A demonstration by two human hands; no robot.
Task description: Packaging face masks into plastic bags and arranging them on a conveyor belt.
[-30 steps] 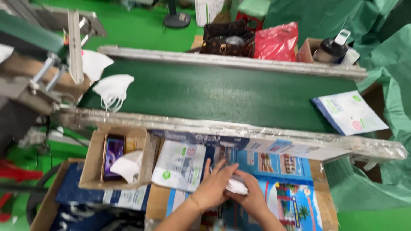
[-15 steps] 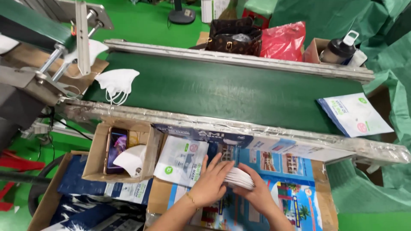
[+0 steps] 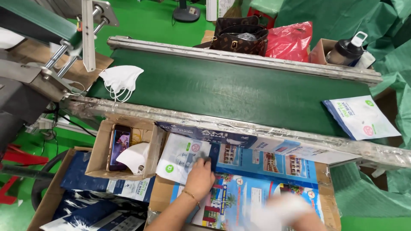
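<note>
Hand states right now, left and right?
Left hand: fingers closed on the edge of the white printed plastic pouch.
Right hand: motion-blurred, something white at it; grip cannot be told.

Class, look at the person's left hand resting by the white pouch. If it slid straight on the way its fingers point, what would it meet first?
The left hand points up and slightly left, fingertips at the white printed pouch. Going on, it would probably cross that pouch first, then the conveyor's taped metal rail; depth is unclear.

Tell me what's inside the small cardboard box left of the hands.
Inside the small cardboard box: a phone with its screen lit, standing against the wall, and a white mask. The mask covers the box floor beneath it.
</note>
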